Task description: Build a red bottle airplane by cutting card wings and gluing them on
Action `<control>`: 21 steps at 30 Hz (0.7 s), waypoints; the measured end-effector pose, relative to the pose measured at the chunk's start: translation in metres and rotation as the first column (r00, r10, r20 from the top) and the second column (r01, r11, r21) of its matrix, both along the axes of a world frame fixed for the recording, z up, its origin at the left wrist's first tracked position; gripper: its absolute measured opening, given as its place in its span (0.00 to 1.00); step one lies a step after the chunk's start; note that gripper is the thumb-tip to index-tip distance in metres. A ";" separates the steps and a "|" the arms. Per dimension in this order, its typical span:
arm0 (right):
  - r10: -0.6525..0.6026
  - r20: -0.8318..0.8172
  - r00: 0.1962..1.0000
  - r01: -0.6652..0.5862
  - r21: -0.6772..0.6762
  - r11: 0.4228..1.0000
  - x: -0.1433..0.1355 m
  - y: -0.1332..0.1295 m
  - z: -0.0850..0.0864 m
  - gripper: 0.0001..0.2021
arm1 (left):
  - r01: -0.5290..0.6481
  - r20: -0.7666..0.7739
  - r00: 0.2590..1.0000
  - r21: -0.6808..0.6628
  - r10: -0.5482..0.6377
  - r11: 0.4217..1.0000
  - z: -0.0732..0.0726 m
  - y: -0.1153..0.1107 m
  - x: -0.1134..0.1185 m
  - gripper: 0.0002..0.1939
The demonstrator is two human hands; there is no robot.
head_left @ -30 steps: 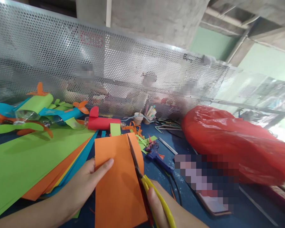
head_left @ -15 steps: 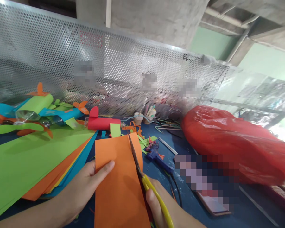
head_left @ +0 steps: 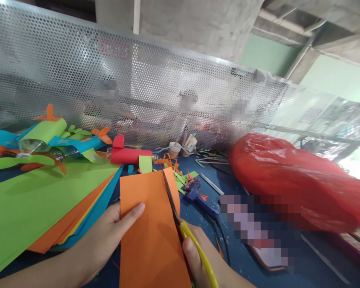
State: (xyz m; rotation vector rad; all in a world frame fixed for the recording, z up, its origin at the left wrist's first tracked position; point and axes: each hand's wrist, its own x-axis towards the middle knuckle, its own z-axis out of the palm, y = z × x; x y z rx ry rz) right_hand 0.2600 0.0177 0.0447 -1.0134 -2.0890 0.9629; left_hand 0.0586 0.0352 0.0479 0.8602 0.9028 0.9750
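An orange sheet of paper (head_left: 150,236) is held up in front of me. My left hand (head_left: 120,224) grips its left edge, thumb on the face and fingers behind. Yellow-handled scissors (head_left: 198,244) are in my right hand (head_left: 201,248), their blades lying along the sheet near its right side, with a narrow strip to the right of them. The fingers behind the yellow handle are partly hidden.
Green, orange, yellow and blue paper sheets (head_left: 48,192) lie at left, below bottle-and-paper models. A red model (head_left: 132,156) stands behind. A blue glue gun (head_left: 201,202), paper scraps and a pixelated phone-like object are to the right. A red plastic bag (head_left: 288,180) bulges beyond.
Almost nothing differs. The scissors and my right hand have shifted very slightly to the left; the sheet and my left hand stay in place.
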 end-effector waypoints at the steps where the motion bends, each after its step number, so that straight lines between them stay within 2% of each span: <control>1: 0.003 -0.004 1.000 -0.003 -0.014 1.000 0.000 0.000 0.000 0.36 | 0.006 0.004 1.000 0.002 -0.006 1.000 0.000 0.000 0.000 0.17; 7: 0.020 -0.027 0.999 -0.021 -0.037 0.999 0.000 0.000 0.002 0.33 | 0.011 0.034 0.999 0.011 -0.011 1.000 -0.002 0.000 0.000 0.21; 12: 0.006 -0.057 0.998 -0.009 -0.050 0.999 0.000 0.000 -0.002 0.33 | 0.031 0.065 0.997 0.013 -0.032 0.999 -0.002 0.000 0.000 0.19; 21: -0.072 -0.032 0.997 0.070 -0.061 0.996 -0.001 0.001 -0.007 0.34 | 0.008 0.029 1.000 0.027 -0.009 1.000 -0.010 0.003 -0.001 0.21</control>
